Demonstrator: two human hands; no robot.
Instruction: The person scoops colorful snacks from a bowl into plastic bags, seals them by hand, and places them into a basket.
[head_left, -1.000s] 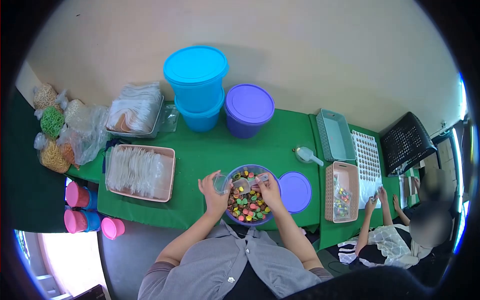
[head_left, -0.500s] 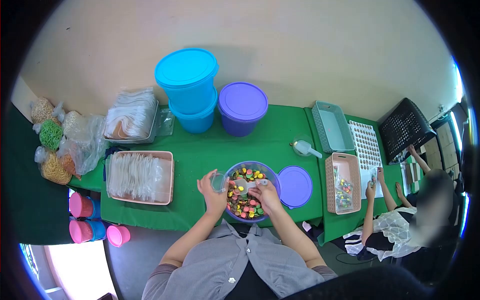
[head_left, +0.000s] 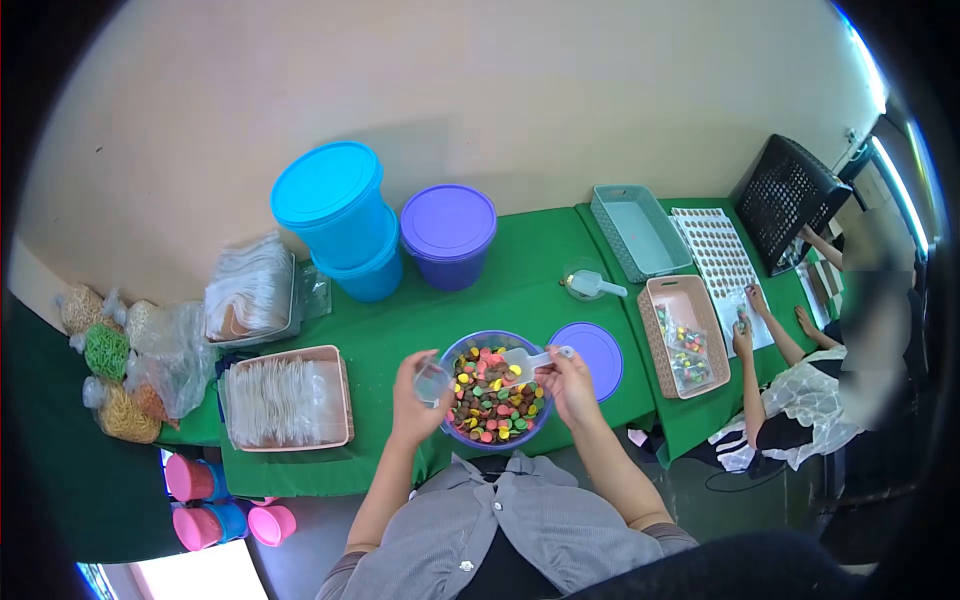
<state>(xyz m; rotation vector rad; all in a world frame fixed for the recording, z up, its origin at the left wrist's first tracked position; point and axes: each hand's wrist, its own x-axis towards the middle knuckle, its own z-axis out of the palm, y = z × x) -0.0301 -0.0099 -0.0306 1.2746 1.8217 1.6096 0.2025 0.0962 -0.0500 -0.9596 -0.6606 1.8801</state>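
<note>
My left hand [head_left: 410, 402] grips a small clear plastic cup [head_left: 432, 383], held tilted over the left rim of a purple tub [head_left: 546, 418]. Colourful round candies [head_left: 498, 408] in brown, red, yellow and green fill much of the tub. In my right hand [head_left: 570, 385] is the handle of a clear plastic scoop [head_left: 520, 366]. Its bowl hangs over the candies, pointing left towards the cup. Whether the scoop carries candies is hard to make out. A round purple lid [head_left: 588, 362] lies just right of the tub.
Behind stand stacked blue tubs [head_left: 330, 195] and a lidded purple tub [head_left: 448, 235]. A pink basket of packets [head_left: 343, 400] is left; another scoop [head_left: 592, 285] rests back right. Further right, a co-worker's hands [head_left: 745, 335] hold a packet near a pink basket [head_left: 665, 290].
The scoop has moved up and away from the cup, over the far part of the tub. My left hand has turned the cup and lowered it slightly. The whole view has shifted.
</note>
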